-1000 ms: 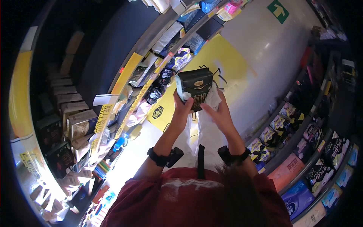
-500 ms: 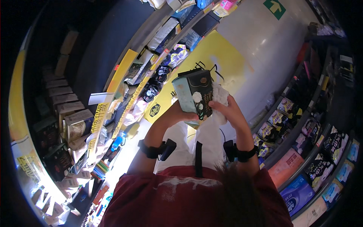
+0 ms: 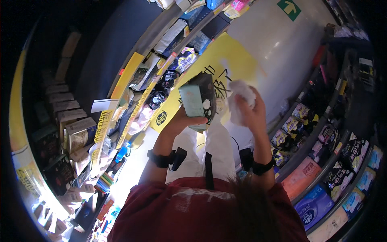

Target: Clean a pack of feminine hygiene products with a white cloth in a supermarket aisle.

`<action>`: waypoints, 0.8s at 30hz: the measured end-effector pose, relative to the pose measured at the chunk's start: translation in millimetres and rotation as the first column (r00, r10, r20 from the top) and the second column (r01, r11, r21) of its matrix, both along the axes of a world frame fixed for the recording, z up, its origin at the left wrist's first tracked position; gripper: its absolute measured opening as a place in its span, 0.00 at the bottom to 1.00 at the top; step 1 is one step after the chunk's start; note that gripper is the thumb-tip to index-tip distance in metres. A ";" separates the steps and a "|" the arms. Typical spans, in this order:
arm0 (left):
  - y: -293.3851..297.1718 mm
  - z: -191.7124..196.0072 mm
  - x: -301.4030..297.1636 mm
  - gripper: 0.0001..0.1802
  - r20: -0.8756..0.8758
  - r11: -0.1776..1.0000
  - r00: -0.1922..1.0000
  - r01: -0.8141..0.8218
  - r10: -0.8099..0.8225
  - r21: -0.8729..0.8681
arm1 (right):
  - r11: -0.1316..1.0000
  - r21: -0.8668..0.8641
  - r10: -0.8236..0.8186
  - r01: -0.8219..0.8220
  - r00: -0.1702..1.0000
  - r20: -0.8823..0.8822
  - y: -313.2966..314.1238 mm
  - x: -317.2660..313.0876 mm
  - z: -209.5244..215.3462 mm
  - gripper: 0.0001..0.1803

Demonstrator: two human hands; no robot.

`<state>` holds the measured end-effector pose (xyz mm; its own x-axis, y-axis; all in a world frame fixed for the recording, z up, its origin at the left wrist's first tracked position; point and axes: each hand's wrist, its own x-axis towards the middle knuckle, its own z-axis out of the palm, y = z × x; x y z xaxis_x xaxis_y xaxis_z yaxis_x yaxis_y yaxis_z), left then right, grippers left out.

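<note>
A box with a pale green side and a dark, flower-printed face is tilted in front of my body. My left hand grips it from the lower left, thumb laid along its bottom edge. To its right, apart from the box, my right hand is closed round a crumpled white cloth. The cloth bunches above the fingers and hangs below them, slightly blurred. Each wrist wears a black strap with a small block on it.
On the left, shelves with yellow edge strips hold boxes and packets. Shelves on the right carry dark packets, an orange pack and a purple pack. A yellow sheet with dark lettering lies on the aisle floor.
My right hand has come off the box's dark face and moved right with the cloth. The box has turned a little, showing more of its green side.
</note>
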<state>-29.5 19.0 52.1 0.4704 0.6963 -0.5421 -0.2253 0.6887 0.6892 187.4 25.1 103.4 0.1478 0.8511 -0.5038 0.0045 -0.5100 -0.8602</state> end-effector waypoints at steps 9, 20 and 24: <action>-13.9 11.0 9.1 0.65 -0.211 0.988 0.968 0.149 -0.136 0.048 | 0.738 0.392 0.377 -0.550 0.817 0.437 8.0 -27.4 34.0 0.26; -24.7 37.8 4.5 0.66 -0.287 0.950 0.947 0.215 -0.145 0.227 | 0.808 0.272 0.344 -0.522 0.794 0.502 12.5 -8.1 -30.9 0.26; -26.5 21.6 4.0 0.59 -0.672 0.775 0.739 0.399 0.046 0.491 | 0.887 0.355 0.210 -0.294 0.943 0.258 16.7 -5.8 -22.7 0.23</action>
<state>-25.5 -7.5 73.6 0.3307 0.9028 -0.2750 0.4825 0.0886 0.8714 181.7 41.8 80.8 -0.0332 0.9931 -0.1126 0.2874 -0.0984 -0.9527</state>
